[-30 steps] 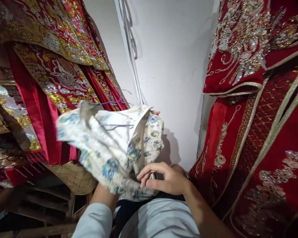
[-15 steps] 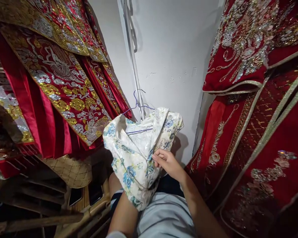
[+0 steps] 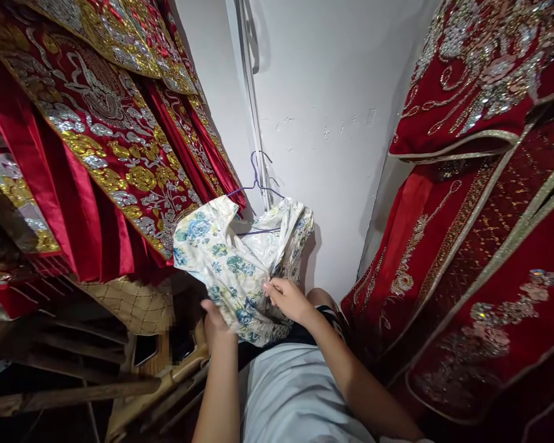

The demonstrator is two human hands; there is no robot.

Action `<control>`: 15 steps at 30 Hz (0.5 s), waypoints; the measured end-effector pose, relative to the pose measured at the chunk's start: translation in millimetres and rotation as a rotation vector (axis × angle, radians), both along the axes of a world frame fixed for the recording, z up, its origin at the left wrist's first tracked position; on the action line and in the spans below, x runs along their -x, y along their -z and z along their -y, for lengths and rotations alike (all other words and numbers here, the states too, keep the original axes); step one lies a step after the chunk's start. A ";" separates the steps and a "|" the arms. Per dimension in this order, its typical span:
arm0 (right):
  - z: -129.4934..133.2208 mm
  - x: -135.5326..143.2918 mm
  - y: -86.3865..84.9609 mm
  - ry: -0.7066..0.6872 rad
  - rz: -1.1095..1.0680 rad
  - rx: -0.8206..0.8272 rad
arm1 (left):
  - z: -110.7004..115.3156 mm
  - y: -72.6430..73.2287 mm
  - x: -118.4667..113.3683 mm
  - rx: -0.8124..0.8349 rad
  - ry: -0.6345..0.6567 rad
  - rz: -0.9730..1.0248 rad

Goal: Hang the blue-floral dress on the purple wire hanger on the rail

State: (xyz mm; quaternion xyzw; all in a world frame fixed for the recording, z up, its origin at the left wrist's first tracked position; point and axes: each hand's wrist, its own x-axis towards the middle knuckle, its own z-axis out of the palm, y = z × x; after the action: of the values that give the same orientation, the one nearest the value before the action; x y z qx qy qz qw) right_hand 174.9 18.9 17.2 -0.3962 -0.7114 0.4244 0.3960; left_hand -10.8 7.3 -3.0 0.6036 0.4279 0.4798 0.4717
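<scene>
A white V-neck blouse (image 3: 212, 246) with blue and green flowers hangs on a thin purple wire hanger (image 3: 255, 181), in front of my lap. My right hand (image 3: 289, 299) is closed in a pinch on the blouse's front, just below the point of the neckline. Beside the lower left edge of the blouse, my left hand (image 3: 218, 320) is blurred, its thumb stretched away from the fabric. The other left fingers are hidden, apparently behind the cloth. The lower part of the blouse bunches near my lap.
Red costumes with gold and silver embroidery (image 3: 141, 178) hang at the left. More beaded red garments (image 3: 461, 135) hang at the right. A white wall (image 3: 323, 74) with a metal strip (image 3: 252, 92) stands behind. Bamboo furniture (image 3: 184, 372) is low at the left.
My left hand has come out from under the blouse to its left side. The blouse has swung left and spread at its left shoulder. My right hand still pinches the front, slightly further left.
</scene>
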 end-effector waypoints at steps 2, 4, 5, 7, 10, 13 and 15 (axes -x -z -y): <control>-2.8 0.6 3.9 0.007 -0.088 0.026 | 1.9 -5.1 -6.8 0.084 -0.042 0.221; -5.8 -0.5 8.8 0.032 -0.215 0.080 | 4.3 -11.9 -14.6 0.177 -0.073 0.443; -7.1 -1.2 10.9 0.045 -0.274 0.109 | 5.5 -15.2 -18.6 0.221 -0.083 0.554; -8.9 -2.6 13.7 0.056 -0.358 0.153 | 7.2 -19.8 -25.8 0.284 -0.072 0.703; -8.4 -4.4 12.7 0.032 -0.429 0.158 | 5.9 -19.4 -31.5 0.352 -0.040 0.783; -5.8 -6.7 7.5 -0.012 -0.481 0.148 | -1.9 -13.4 -31.0 0.346 -0.159 0.779; -4.7 -8.5 4.1 0.011 -0.491 0.165 | -8.7 -9.0 -29.6 0.195 -0.424 0.673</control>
State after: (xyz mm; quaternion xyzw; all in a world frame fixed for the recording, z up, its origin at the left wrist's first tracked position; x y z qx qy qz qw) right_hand 183.4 23.6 13.1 -0.3162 -0.5547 0.5624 0.5254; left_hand 18.8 16.0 6.1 0.2638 0.4079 0.6942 0.5312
